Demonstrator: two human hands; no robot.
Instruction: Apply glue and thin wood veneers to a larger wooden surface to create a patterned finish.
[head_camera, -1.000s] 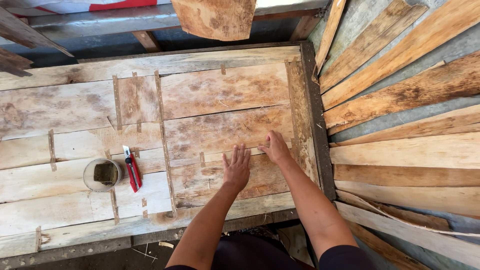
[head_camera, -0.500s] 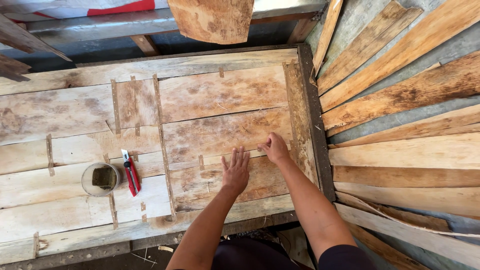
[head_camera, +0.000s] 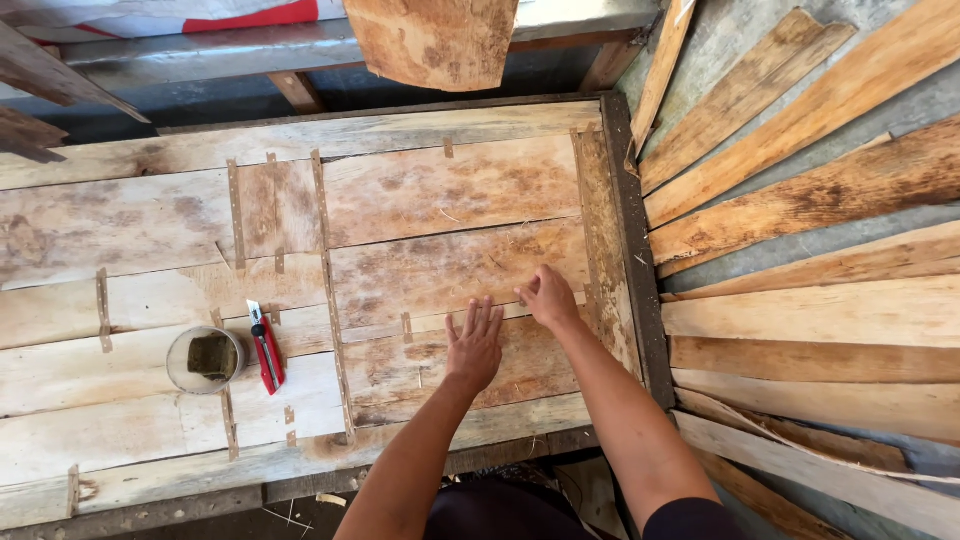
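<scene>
Your left hand (head_camera: 475, 343) lies flat and open, fingers spread, pressing down on a veneer sheet (head_camera: 450, 268) near the right end of the workbench (head_camera: 300, 470); it grips nothing. Your right hand (head_camera: 550, 297) rests just beside it, fingers curled with the tips touching the seam where that sheet meets the strip below; whether it pinches anything, you cannot tell from this view. The sheets lie edge to edge across the bench, joined by short strips of tape (head_camera: 237, 215). By the look of it you are at the smoothing and seating stage of joining the pieces, and the next move calls for firm, even pressure along the seam so the edges stay butted without overlap. A red utility knife (head_camera: 266, 347) and a small round tin (head_camera: 204, 359) sit together toward the left of the front edge, well apart from both hands. Loose wooden planks (head_camera: 800, 200) fan out beyond the right edge.
</scene>
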